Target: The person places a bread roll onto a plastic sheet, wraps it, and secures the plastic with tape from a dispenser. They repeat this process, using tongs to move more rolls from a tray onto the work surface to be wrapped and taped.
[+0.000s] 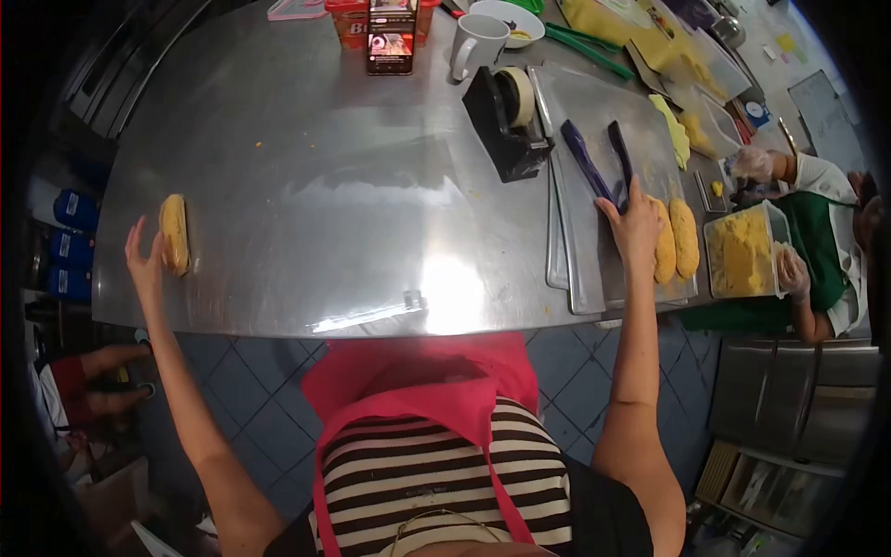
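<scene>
A person in a striped top and pink apron stands at a steel counter point(353, 186), arms spread wide. The left hand point(144, 265) has an open grip, fingers spread, just beside a yellow dough piece point(174, 234) lying near the counter's left edge. The right hand point(634, 227) rests open on a metal tray point(594, 111), touching one of two more dough pieces point(675, 239) and the purple tongs point(599, 162). Beyond sit a tape dispenser point(509, 121) and a white mug point(476, 42). At right, a co-worker's gloved hand point(792, 272) is by a tub of yellow dough point(740, 252).
</scene>
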`<action>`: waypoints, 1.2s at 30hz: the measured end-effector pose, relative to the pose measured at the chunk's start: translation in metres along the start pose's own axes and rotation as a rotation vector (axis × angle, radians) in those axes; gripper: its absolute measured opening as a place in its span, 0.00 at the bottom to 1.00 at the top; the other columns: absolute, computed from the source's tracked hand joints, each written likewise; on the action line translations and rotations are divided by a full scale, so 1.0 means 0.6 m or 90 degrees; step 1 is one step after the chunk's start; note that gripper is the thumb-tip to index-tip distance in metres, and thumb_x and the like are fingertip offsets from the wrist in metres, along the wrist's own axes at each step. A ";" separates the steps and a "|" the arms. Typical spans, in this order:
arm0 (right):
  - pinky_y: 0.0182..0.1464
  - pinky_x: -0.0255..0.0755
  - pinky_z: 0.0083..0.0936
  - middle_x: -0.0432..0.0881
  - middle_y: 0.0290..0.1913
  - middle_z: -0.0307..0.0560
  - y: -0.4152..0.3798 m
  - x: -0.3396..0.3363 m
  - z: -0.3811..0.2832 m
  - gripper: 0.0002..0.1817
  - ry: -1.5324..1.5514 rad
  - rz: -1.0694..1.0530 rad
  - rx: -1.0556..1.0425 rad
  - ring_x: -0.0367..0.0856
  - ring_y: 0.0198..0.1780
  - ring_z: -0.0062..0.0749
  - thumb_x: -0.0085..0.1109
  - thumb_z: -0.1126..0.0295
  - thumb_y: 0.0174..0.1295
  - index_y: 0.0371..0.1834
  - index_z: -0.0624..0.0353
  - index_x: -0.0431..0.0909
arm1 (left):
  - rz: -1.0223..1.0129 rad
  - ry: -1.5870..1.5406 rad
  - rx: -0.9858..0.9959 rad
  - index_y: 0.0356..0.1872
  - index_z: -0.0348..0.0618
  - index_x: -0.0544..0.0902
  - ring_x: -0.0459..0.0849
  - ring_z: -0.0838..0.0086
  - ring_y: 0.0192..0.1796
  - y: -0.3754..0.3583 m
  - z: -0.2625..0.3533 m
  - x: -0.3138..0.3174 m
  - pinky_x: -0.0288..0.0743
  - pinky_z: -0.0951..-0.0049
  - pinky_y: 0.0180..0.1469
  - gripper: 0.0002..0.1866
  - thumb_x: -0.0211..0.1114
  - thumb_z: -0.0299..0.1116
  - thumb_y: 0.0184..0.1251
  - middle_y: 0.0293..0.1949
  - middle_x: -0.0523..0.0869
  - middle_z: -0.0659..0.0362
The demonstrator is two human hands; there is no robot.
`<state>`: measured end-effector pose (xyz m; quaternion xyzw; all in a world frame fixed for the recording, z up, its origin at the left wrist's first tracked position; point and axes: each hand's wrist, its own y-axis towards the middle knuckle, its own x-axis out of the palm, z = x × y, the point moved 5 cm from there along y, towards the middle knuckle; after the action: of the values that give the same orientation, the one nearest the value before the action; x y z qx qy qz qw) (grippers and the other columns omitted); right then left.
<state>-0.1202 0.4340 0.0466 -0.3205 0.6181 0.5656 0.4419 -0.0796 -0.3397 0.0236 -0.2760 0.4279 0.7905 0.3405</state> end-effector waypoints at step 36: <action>0.57 0.67 0.27 0.78 0.52 0.50 -0.014 -0.172 -0.172 0.31 0.508 -0.205 -0.277 0.76 0.54 0.39 0.70 0.74 0.42 0.55 0.62 0.74 | -0.299 -0.518 -0.097 0.61 0.46 0.72 0.78 0.74 0.51 -0.200 0.314 0.126 0.69 0.76 0.54 0.24 0.59 0.28 0.61 0.51 0.82 0.58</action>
<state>-0.0900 0.3208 0.1338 -0.6894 0.5491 0.4390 0.1748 -0.0604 -0.1060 0.0007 -0.0575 0.1266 0.7653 0.6285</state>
